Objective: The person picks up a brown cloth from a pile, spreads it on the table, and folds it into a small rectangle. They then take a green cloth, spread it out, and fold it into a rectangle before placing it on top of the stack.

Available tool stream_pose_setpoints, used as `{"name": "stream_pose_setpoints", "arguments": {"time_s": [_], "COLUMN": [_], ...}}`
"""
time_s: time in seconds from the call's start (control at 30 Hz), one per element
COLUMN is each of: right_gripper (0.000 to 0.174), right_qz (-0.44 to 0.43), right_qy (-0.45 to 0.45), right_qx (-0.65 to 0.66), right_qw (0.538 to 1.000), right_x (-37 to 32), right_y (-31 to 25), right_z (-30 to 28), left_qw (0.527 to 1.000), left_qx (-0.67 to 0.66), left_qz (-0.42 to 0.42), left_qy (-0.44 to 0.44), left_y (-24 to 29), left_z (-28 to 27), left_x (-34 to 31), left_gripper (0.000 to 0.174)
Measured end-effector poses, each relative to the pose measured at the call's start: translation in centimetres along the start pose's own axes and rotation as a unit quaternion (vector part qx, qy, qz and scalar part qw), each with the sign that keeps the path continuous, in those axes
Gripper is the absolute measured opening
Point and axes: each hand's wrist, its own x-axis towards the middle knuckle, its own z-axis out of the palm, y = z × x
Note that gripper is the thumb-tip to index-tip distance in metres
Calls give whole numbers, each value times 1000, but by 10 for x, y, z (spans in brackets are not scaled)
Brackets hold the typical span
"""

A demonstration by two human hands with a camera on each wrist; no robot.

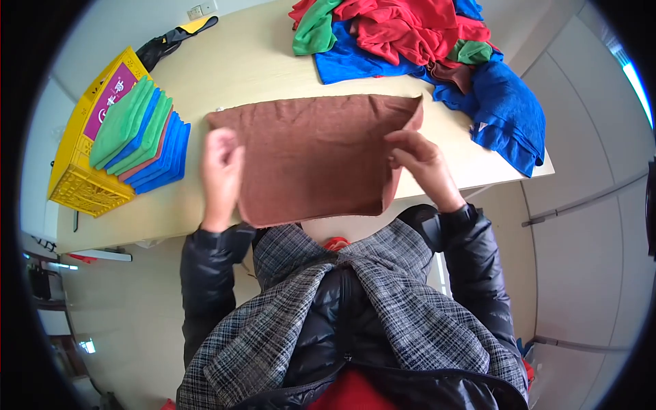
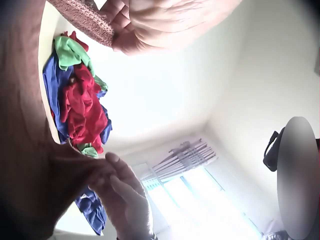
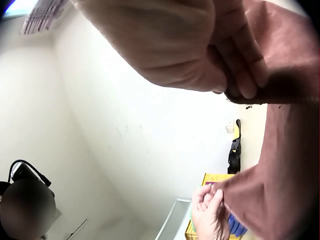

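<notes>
A brown towel (image 1: 311, 157) spreads between the two hands, its lower edge hanging over the table's front edge. My left hand (image 1: 223, 167) pinches the towel's left side, and its curled fingers show close up in the left wrist view. On the other side my right hand (image 1: 425, 164) pinches the right edge, where the cloth rises in a fold. In the right wrist view the fingers (image 3: 245, 75) of the right hand curl over the towel's hem. Cloth stretches from there toward the left hand, seen farther off.
Left of the towel, folded green, blue and brown towels (image 1: 140, 140) lean in a stack against a yellow basket (image 1: 89, 184). A heap of red, blue and green cloths (image 1: 403, 34) lies at the back right, with a blue cloth (image 1: 509, 113) at the table's right end. Behind lies a black-and-yellow item (image 1: 174, 41).
</notes>
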Motion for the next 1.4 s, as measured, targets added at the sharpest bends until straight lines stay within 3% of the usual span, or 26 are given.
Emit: {"name": "stream_pose_setpoints", "arguments": {"time_s": [0.03, 0.1, 0.3, 0.4, 0.5, 0.8, 0.93, 1.03, 1.23, 1.33, 1.37, 1.4], "right_gripper": [25, 25, 23, 21, 19, 21, 23, 23, 18, 15, 14, 13], "right_qz": [-2, -6, -46, -85, -119, -91, -66, -141, -177, -182, -188, -194], "right_qy": [-4, -102, -85, -59, -12, -18, -51, -38, -19, -4, 8, 20], "right_qx": [1, 89, 85, 71, 72, 81, 35, -96, -195, -202, -195, -188], "right_qw": [1000, 991, 992, 992, 990, 992, 996, 985, 965, 962, 963, 963], "right_x": [5, 13, 20, 21, 19, 20, 20, 22, 34, 50, 56, 62], "right_y": [-7, -17, -8, 0, -1, -2, -11, -15, -8, -8, -9, -11], "right_z": [13, 36, 71, 77, 80, 81, 78, 80, 78, 72, 68, 63], "left_qw": [999, 993, 988, 976, 985, 989, 988, 987, 992, 907, 907, 893], "left_qx": [-31, -65, -102, -187, -141, -60, -40, -38, -35, 166, 168, 229], "left_qz": [18, 39, 59, 2, 35, 112, 128, 132, 105, 364, 364, 314], "left_qy": [-37, -91, -101, -109, -92, -80, -79, -79, -67, -130, -130, -228], "left_y": [13, 41, 58, 52, 57, 62, 60, 57, 54, 77, 76, 73], "left_z": [21, 55, 96, 96, 95, 97, 96, 96, 88, 67, 62, 55], "left_x": [4, 3, -17, -22, -25, -31, -30, -29, -33, -55, -63, -73], "left_gripper": [24, 24, 24, 25, 24, 19, 20, 21, 25, 20, 20, 24]}}
